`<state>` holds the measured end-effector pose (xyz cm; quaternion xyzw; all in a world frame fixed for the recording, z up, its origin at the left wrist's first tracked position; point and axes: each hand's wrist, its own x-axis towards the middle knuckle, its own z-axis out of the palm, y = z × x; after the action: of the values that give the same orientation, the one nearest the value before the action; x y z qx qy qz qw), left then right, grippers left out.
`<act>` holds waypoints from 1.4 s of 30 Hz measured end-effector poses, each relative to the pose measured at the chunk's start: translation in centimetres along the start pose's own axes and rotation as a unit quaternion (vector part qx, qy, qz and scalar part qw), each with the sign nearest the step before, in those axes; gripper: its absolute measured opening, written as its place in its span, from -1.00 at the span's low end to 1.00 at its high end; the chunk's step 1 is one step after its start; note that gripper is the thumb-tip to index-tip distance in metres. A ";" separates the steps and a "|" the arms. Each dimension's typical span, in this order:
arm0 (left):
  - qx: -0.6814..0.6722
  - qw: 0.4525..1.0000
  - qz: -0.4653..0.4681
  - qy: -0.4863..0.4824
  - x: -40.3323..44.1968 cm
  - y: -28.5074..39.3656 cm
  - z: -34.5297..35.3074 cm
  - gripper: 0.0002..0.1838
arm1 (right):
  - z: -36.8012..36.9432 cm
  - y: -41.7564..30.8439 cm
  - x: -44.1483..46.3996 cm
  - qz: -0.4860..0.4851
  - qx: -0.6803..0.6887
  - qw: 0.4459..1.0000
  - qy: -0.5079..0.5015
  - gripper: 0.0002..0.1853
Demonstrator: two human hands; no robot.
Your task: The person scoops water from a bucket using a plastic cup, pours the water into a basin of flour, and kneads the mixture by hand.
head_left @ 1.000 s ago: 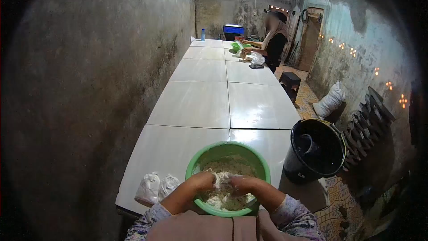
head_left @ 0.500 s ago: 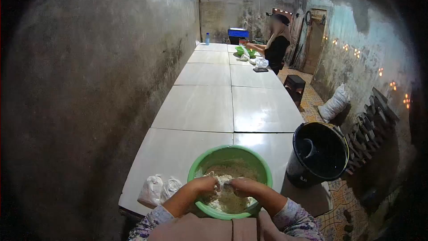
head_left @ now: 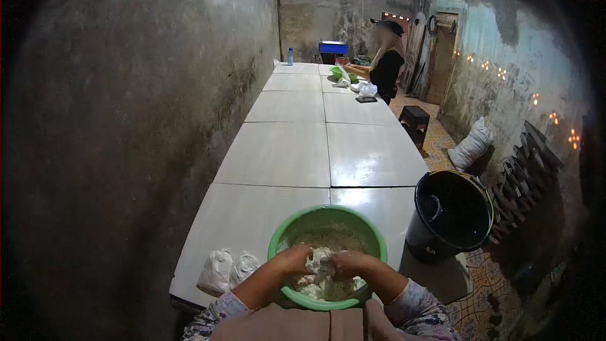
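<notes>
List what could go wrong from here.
White powder might spill over the green bowl's rim if the left hand and right hand work too briskly.

The left forearm could knock the nearby plastic bags.

The black bucket, by the table's right edge, might tip if bumped.

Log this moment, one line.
left hand: in pale mix | right hand: in pale mix | green bowl: on table | black bucket: right of bowl
</notes>
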<state>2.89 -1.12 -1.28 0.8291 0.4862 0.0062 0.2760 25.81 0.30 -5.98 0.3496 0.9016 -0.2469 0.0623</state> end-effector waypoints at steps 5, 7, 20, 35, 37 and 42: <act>0.001 0.995 -0.006 -0.100 0.2 -0.1 0.2 -0.53 | -6.5 -6.2 -1.5 0.071 0.003 0.982 -0.177 -0.42; 0.018 0.997 -0.010 -0.070 0.6 -0.4 0.8 -0.53 | -4.1 -3.8 0.3 0.023 -0.043 0.981 -0.189 -0.46; 0.124 0.963 0.102 -0.215 -1.1 -1.3 0.7 -0.49 | -4.6 -3.5 0.5 0.056 0.067 0.995 -0.054 -0.31; -0.131 0.985 0.060 0.097 0.4 -2.1 0.8 -0.79 | -4.9 -3.7 0.1 0.025 0.093 0.989 0.110 -0.63; -0.128 0.988 0.020 0.086 -0.1 -1.2 -0.2 -0.78 | -5.4 -4.4 0.1 0.045 0.076 0.990 0.106 -0.65; -0.127 0.986 -0.077 0.078 0.0 -1.4 -0.1 -0.73 | -4.9 -3.3 0.4 0.006 0.007 0.994 0.109 -0.69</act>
<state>1.75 -0.58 -1.79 0.7442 0.5641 0.1115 0.3398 23.66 0.83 -0.53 0.3806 0.8991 -0.2130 -0.0367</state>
